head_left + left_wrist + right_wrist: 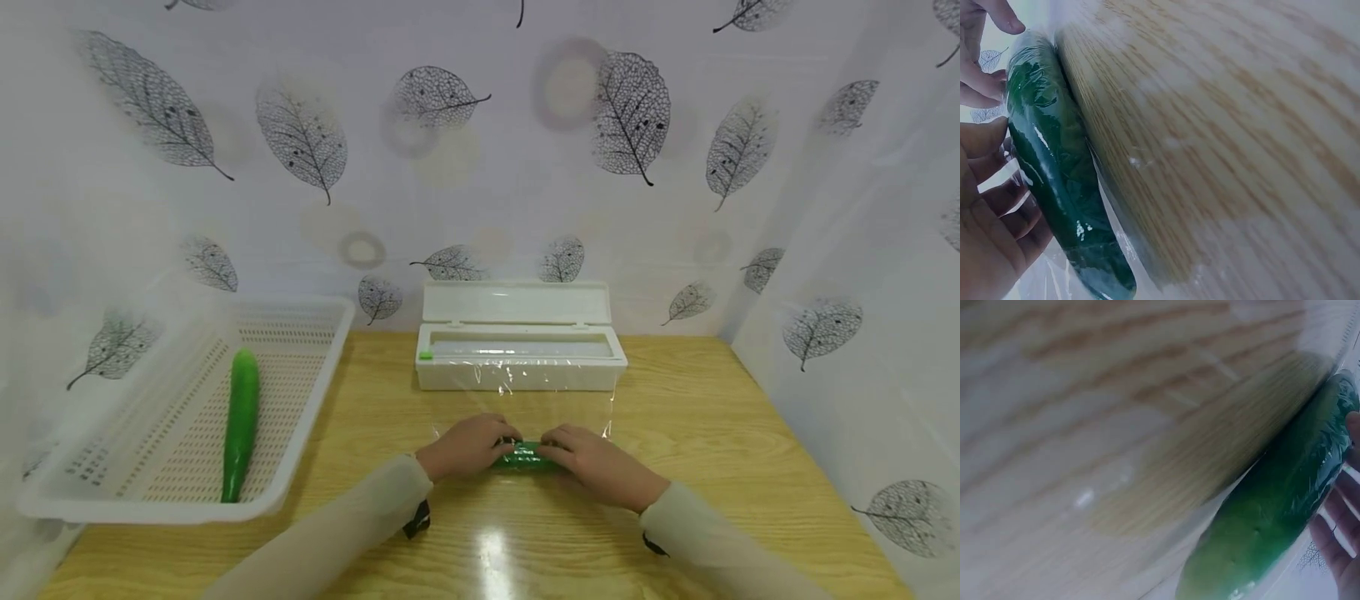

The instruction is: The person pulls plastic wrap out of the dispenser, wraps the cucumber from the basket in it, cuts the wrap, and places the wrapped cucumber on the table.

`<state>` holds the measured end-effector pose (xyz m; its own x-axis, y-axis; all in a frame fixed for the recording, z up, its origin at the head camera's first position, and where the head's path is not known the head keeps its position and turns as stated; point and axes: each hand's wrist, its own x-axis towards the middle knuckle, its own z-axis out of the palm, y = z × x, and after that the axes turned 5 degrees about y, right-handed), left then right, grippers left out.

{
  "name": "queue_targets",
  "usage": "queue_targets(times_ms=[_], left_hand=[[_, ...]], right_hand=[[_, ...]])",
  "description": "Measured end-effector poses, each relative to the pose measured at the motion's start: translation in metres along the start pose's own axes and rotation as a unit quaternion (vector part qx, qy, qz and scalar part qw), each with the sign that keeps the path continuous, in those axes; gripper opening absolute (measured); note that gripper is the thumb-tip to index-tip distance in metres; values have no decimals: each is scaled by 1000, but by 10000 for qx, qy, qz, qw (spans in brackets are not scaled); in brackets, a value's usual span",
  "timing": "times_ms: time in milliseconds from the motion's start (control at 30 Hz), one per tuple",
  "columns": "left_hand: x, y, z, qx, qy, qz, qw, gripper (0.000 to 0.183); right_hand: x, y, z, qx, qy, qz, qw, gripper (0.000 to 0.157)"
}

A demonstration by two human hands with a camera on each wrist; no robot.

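- A person's left hand point(468, 446) and right hand point(603, 462) are gripping a wrapped cucumber point(525, 456) on the table, fingers and thumbs curling around it, with only small gaps left.
- The hands are working side by side, the cucumber lying crosswise between them, seemingly so that both are keeping the wrap even and snug.
- Clear film point(573, 408) is stretching from the white dispenser box point(516, 304) to the cucumber, glinting and creasing over glossy green skin.
- The box is sitting straight ahead, its lid standing raised, probably to let the film feed toward the person; a bright green tab point(426, 356) is showing at its left end.
- A second cucumber point(242, 417), long, smooth and slightly curved, is lying in a perforated white plastic basket point(150, 511) at left, apparently within reach but out of the way.
- Yellowish wood grain is streaking the shiny table point(712, 433).
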<state>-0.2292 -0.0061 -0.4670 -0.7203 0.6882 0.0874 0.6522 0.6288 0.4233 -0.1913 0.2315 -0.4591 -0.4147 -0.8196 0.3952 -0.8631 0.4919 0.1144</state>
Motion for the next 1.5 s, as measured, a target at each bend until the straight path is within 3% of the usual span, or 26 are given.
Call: queue_targets(times_ms=[233, 400, 467, 567, 633, 700, 800, 900, 1033, 1500], left_hand=[[1, -3, 1, -111, -42, 18, 9999, 27], [0, -3, 1, -128, -44, -33, 9999, 27], [-1, -1, 1, -14, 150, -16, 9999, 28], [-2, 4, 1, 380, 719, 191, 9965, 28], [-3, 10, 1, 812, 1116, 544, 9889, 25], [-5, 17, 0, 1305, 1246, 899, 9795, 21], [-7, 24, 0, 1916, 1001, 1229, 9686, 29], [-9, 25, 3, 2174, 601, 1120, 9678, 42], [-10, 19, 7, 2072, 396, 896, 9734, 50], [-9, 17, 3, 1727, 320, 591, 9827, 47]], right_hand=[[-8, 8, -1, -34, -214, 511, 9985, 54], [-11, 10, 0, 12, -335, 653, 9973, 55], [-11, 10, 0, -2, -349, 656, 9972, 55], [-10, 9, -1, 2, -415, 698, 9967, 55], [-9, 9, -2, 53, -500, 752, 9959, 54], [-9, 8, -3, 107, -603, 822, 9947, 54], [-7, 8, -4, 187, -726, 914, 9930, 53], [-7, 10, -4, 226, -816, 945, 9919, 53], [-7, 11, -4, 326, -889, 1000, 9905, 53], [-9, 21, -9, 554, -1087, 1472, 9816, 60]])
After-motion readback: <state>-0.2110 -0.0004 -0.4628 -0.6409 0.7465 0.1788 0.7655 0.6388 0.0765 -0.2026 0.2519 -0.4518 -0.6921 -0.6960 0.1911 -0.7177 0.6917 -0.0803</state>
